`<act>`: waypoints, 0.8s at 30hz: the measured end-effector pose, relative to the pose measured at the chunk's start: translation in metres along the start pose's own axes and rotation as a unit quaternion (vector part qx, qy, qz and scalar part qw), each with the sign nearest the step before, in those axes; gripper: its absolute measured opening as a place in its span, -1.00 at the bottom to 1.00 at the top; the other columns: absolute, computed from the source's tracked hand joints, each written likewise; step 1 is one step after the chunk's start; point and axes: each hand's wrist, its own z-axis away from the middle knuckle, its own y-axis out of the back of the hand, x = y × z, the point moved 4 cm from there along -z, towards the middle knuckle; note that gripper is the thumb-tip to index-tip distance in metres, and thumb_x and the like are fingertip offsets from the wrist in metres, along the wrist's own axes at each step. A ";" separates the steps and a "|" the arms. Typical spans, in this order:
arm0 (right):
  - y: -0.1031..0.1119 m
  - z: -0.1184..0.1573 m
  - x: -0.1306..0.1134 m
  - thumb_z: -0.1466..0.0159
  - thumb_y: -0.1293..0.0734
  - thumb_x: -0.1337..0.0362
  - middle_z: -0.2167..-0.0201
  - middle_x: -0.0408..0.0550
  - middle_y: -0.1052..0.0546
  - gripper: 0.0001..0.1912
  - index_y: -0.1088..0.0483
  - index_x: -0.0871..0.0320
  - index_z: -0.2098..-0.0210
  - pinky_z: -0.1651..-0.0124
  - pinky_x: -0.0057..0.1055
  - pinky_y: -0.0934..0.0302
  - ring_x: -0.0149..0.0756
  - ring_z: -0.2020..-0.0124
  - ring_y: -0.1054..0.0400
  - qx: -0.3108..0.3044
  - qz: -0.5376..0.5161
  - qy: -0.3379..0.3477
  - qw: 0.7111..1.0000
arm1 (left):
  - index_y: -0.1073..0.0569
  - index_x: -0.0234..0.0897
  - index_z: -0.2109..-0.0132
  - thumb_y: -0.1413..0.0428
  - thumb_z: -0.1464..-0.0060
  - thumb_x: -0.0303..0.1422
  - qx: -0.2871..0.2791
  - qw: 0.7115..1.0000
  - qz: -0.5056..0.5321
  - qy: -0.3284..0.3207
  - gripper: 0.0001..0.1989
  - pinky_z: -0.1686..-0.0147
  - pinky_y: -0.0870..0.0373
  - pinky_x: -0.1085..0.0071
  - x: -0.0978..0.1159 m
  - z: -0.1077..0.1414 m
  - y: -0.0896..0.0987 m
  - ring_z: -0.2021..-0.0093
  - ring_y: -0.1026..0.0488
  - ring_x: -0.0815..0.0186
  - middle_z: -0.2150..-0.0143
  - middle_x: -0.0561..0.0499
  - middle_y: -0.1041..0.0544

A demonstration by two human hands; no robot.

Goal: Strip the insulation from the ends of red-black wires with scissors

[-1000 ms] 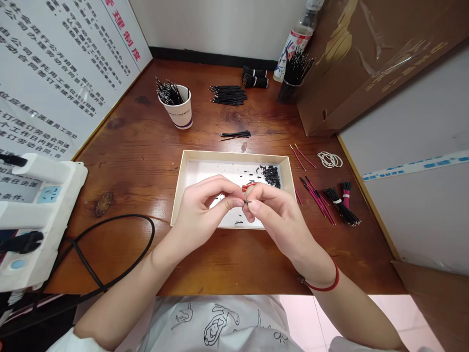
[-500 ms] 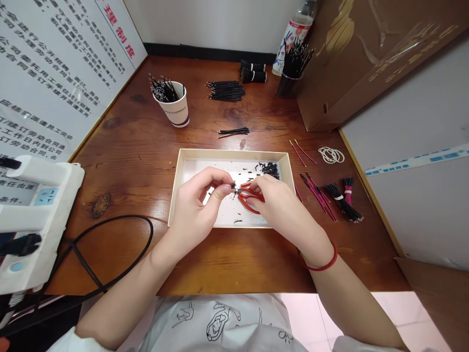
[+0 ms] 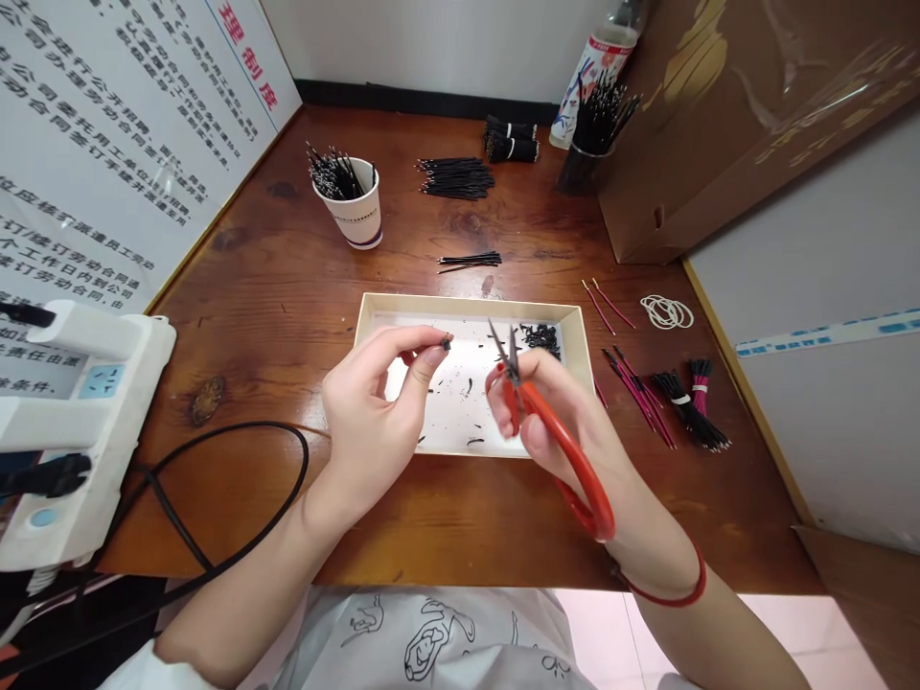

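Observation:
My left hand (image 3: 380,407) hovers over the left part of a shallow cream box (image 3: 474,447), thumb and forefinger pinching a small black piece (image 3: 446,343). What the piece is, I cannot make out. My right hand (image 3: 575,422) is over the box's right side, gripping red-handled scissors (image 3: 567,441). Their two pointed blades stand apart and aim up and away from me, clear of the black piece. Inside the box lie scattered black scraps and a heap of black clippings (image 3: 541,338) in the far right corner.
Behind the box lie small black wires (image 3: 469,260) and a larger pile (image 3: 456,178). A paper cup (image 3: 359,220) of wires stands back left. Right are magenta wires (image 3: 639,398), tied bundles (image 3: 690,407) and white rubber bands (image 3: 666,311). A power strip (image 3: 107,450) and black cable (image 3: 302,470) sit left.
The scissors have come away from the black piece at my left fingertips. My right hand has moved back and turned, so the blades now point up and stand open. My left hand still pinches.

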 end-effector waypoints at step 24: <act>-0.015 0.005 0.009 -0.03 -0.55 0.28 0.66 -0.31 -0.36 -0.70 -0.32 0.13 0.49 0.67 -0.57 0.05 -0.57 0.69 -0.08 0.005 -0.067 -0.116 0.991 | -0.56 -0.19 0.23 -0.18 -0.12 -0.56 0.033 0.991 -0.084 -0.101 -0.84 0.27 -0.51 0.38 0.009 0.000 0.004 0.29 -0.57 0.33 0.30 0.07 -0.64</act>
